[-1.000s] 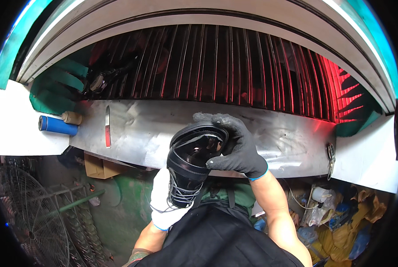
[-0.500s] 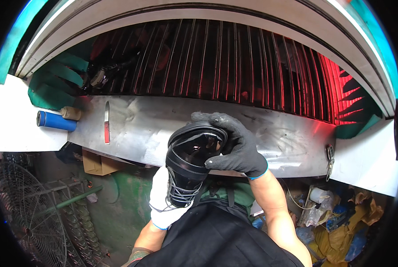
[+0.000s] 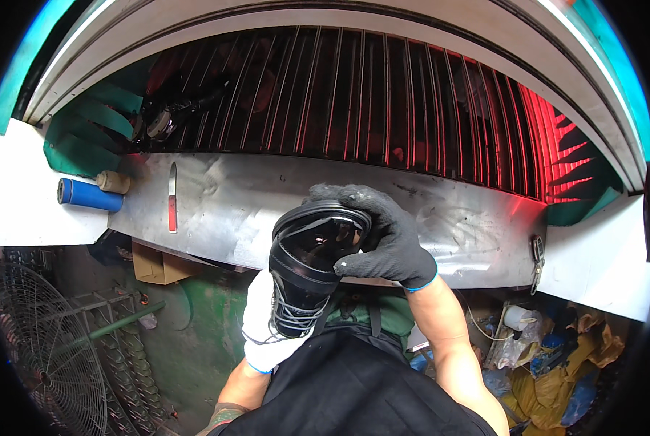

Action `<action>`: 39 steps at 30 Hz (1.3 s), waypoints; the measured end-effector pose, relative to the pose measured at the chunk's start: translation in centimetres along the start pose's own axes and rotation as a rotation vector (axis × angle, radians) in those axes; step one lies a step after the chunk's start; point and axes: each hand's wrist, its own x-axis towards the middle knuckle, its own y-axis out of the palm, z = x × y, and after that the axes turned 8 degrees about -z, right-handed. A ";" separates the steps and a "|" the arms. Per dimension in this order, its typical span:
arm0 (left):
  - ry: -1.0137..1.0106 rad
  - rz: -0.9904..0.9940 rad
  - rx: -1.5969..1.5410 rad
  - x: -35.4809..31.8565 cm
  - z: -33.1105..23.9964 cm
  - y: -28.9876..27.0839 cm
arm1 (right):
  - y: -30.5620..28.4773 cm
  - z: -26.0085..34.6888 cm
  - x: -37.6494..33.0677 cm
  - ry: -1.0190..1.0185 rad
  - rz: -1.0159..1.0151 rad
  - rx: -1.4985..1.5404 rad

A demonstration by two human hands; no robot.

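The shoe (image 3: 307, 272) is black and glossy, with a thick dark sole that shows stitched ridges along its edge, and thin laces hang loose at its lower end. It is held in the air just in front of the person's chest, above the near edge of the metal tabletop (image 3: 252, 211), with the toe pointing up and away. The right hand (image 3: 383, 236), in a dark grey glove with a blue cuff, has its grip closed over the toe and upper side of the shoe, fingers curled on top. The left hand (image 3: 263, 327), in a white glove, has its grip clamped on the lower part of the shoe from beneath; most of its fingers are hidden behind the shoe, so only the palm and the wrist are clear. On the tabletop to the left lie a small knife with a red handle (image 3: 172, 198) and, further left, a blue roll (image 3: 90, 195) next to a small beige roll (image 3: 113, 182). Behind the tabletop stands a row of dark metal bars (image 3: 383, 102) lit red on the right; what lies behind them on the left is hard to make out. A wire fan guard (image 3: 41, 356) is cut off at the lower left.
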 end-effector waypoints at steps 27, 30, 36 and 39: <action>-0.788 0.023 -1.223 -0.1 0.4 -1.3 | 3.8 0.7 -0.7 0.323 -0.028 -0.551; -0.839 0.041 -1.263 -0.6 1.1 -1.2 | 4.6 0.6 -1.8 0.364 -0.112 -0.558; -0.981 0.133 -1.460 1.6 -1.8 -1.0 | 4.0 0.5 -2.0 0.363 -0.122 -0.724; -0.891 -0.004 -1.325 1.0 -2.1 -0.4 | 4.3 1.4 -2.0 0.533 -0.089 -0.578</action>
